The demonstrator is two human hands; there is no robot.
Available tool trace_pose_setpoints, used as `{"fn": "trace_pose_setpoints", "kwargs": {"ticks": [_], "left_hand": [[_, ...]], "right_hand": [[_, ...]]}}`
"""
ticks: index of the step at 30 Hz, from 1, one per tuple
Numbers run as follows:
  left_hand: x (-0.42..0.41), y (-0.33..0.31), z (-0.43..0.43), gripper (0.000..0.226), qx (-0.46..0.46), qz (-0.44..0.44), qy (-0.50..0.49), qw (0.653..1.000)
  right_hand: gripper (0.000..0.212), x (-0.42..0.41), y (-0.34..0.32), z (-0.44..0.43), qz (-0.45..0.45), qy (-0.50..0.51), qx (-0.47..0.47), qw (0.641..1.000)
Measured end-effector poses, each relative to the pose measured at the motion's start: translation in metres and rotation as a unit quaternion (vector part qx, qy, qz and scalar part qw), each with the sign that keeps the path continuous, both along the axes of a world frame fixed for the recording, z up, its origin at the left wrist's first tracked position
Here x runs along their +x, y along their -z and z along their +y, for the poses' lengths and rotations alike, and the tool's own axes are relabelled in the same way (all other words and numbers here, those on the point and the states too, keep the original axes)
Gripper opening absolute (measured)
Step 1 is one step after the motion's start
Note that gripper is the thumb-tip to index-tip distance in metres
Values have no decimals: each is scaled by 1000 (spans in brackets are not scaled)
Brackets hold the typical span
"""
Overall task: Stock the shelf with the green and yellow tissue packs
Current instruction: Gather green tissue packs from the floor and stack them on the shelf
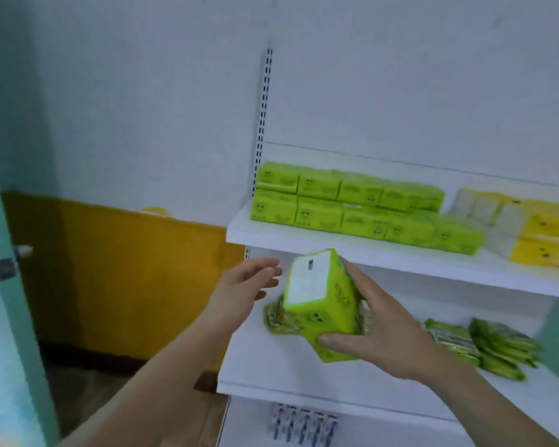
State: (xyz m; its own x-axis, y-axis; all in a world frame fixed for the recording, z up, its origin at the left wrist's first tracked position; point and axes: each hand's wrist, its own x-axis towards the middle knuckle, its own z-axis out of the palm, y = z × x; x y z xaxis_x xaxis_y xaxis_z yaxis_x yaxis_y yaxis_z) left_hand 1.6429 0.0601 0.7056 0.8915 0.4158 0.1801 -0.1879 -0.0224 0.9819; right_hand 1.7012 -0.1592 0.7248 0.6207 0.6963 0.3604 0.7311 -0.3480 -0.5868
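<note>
One green tissue pack (pixel 317 304) is held in front of the gap between the two shelves, gripped by the right hand (pixel 378 330), with the thumb laid along its lower edge and the fingers wrapped round the far side. Its long axis is stood nearly upright and tilted, the white-labelled face turned up and to the left. The left hand (pixel 242 285) is spread flat and empty just beside the pack's left side, seemingly apart from it. Above and behind, the upper shelf (pixel 336 246) is loaded with green packs (pixel 352 204) laid flat in two tiers, the top tier ending short of the lower one at the right; yellow packs (pixel 546 240) are stacked further right. The free place is therefore judged to lie up and to the right of the held pack, nearer the right hand, and the pack would have to be raised and laid flat. On the lower shelf (pixel 288 372) green sachets (pixel 491 346) are scattered
</note>
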Motion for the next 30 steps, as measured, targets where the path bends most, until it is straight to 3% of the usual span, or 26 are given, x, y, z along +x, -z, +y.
{"fn": "trace_pose_setpoints", "kwargs": {"ticks": [8, 17, 21, 25, 30], "left_hand": [[132, -61, -104, 15, 126, -60, 13, 990], [255, -88, -151, 21, 279, -69, 7, 958], [307, -100, -149, 34, 416, -67, -29, 906], [357, -117, -146, 47, 554, -48, -21, 831], [413, -115, -138, 56, 647, -40, 11, 762]], "right_hand": [[103, 133, -76, -118, -82, 54, -2, 995], [106, 276, -120, -172, -138, 118, -30, 983], [105, 329, -130, -181, -113, 161, -55, 979], [105, 370, -137, -177, -122, 214, -127, 961], [105, 412, -145, -166, -107, 253, -185, 944]]}}
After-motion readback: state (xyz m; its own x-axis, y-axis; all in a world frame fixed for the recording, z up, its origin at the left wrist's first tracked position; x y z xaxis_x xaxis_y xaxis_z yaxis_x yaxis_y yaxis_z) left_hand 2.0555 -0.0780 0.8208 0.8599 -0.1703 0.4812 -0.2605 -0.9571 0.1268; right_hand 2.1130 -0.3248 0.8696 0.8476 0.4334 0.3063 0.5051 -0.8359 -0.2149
